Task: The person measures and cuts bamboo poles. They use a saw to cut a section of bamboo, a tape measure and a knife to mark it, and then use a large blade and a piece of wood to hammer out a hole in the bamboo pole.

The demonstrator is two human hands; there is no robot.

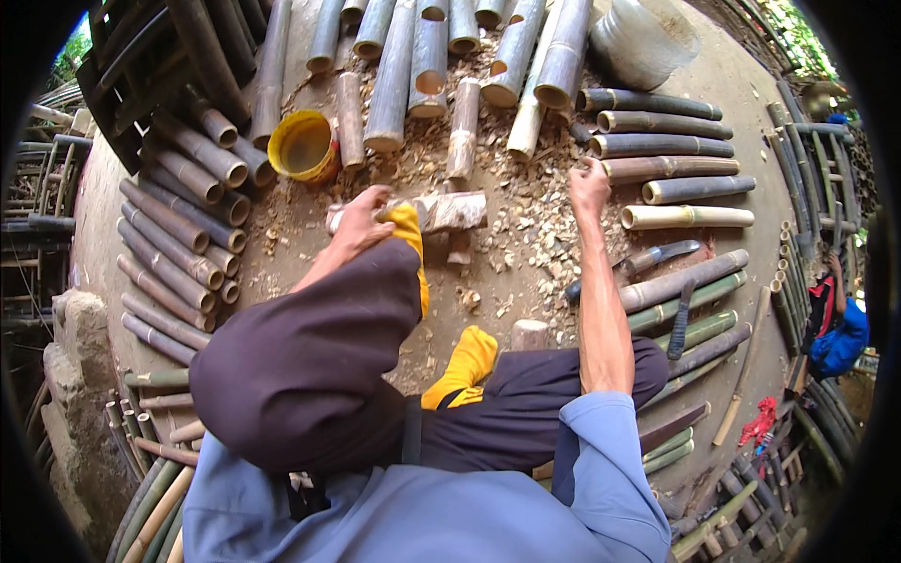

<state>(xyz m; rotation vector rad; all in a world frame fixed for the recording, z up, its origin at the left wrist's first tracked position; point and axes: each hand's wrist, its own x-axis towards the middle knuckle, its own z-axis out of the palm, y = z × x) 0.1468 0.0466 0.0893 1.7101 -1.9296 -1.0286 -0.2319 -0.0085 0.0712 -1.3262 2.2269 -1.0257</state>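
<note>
My left hand [359, 225] is beside my raised knee, over the left part of a short pale log [452, 212] lying on the ground. Its fingers are bent, with the thumb apart from them, and I see nothing held. A foot in a yellow sock [406, 230] rests against the log. Out to the right, my right hand [589, 186] is closed beside the ends of several cut bamboo tubes [668, 168]. Whatever its fingers may hold is hidden. Just beyond it lies a small dark object [580, 133]. Nearer me, a curved blade [661, 255] lies among the tubes.
Wood chips [526, 235] cover the ground ahead. A yellow bucket [303, 146] stands front left, near stacked bamboo tubes [174, 239]. More large tubes [385, 103] lie at the far side, beside a grey pot [638, 47]. Another dark-handled tool [680, 319] rests at right.
</note>
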